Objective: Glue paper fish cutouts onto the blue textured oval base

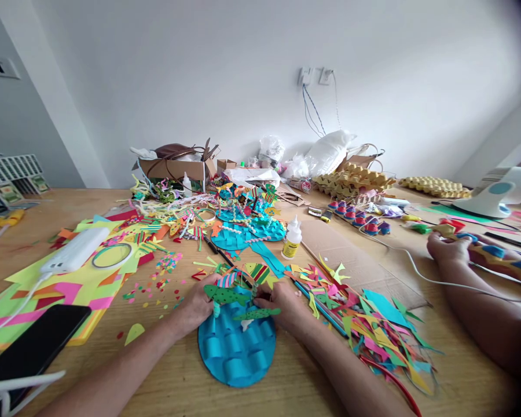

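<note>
A round blue paper base (238,353) with curled paper strips lies on the table between my forearms. At its far left edge, my left hand (197,307) has its fingers closed beside a green paper fish (226,295); whether it grips the fish or its support is hidden. Across from it, my right hand (278,300) is closed at the far right part of the base, near a second long green piece (257,314), its fingertips around something too small to make out. A striped paper fish (227,280) stands just behind the first green one.
A glue bottle (292,238) stands beyond the base, near finished blue pieces (243,231). Paper scraps (386,336) lie right, coloured sheets (61,289) and a phone (35,341) left. Another person's hand (449,249) holds painted egg carton (503,258) at far right.
</note>
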Demonstrator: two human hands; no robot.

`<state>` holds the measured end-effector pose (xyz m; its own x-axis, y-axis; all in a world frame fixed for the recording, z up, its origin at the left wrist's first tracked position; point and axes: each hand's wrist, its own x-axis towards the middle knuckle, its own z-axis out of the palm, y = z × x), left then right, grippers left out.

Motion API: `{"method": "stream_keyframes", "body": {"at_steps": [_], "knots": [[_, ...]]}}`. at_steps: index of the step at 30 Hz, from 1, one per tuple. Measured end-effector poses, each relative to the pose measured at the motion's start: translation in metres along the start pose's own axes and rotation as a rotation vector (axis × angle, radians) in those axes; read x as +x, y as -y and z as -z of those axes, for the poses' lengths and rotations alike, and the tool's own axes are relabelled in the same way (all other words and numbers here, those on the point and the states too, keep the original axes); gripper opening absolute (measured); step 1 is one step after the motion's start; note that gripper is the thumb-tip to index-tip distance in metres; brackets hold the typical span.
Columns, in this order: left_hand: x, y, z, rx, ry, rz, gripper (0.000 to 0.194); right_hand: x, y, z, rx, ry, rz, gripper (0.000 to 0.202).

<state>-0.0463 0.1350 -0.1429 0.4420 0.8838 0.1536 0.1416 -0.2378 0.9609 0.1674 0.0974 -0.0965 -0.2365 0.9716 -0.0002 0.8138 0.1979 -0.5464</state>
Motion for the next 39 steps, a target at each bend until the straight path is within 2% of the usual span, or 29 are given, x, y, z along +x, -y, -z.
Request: {"method": "stream_keyframes", "body": {"at_steps": [14, 20, 30, 35, 39], "knots": [[-0.007, -0.021, 0.003, 0.097, 0.019, -0.042, 0.023, 0.0, -0.002, 0.0, 0.052, 0.014, 0.039, 0.006], [-0.007, -0.022, 0.005, 0.136, 0.035, -0.066, 0.027, -0.001, 0.0, -0.001, 0.08, 0.021, 0.037, 0.007], [-0.007, -0.022, 0.007, 0.18, 0.033, -0.051, 0.022, -0.002, 0.008, 0.007, 0.092, 0.019, -0.003, 0.004], [-0.006, -0.023, 0.007, 0.193, 0.013, -0.047, 0.024, -0.005, 0.013, 0.011, 0.133, 0.007, -0.016, 0.012], [-0.005, -0.027, 0.006, 0.198, 0.008, -0.046, 0.025, -0.002, 0.007, 0.005, 0.201, 0.001, -0.013, 0.021]]}}
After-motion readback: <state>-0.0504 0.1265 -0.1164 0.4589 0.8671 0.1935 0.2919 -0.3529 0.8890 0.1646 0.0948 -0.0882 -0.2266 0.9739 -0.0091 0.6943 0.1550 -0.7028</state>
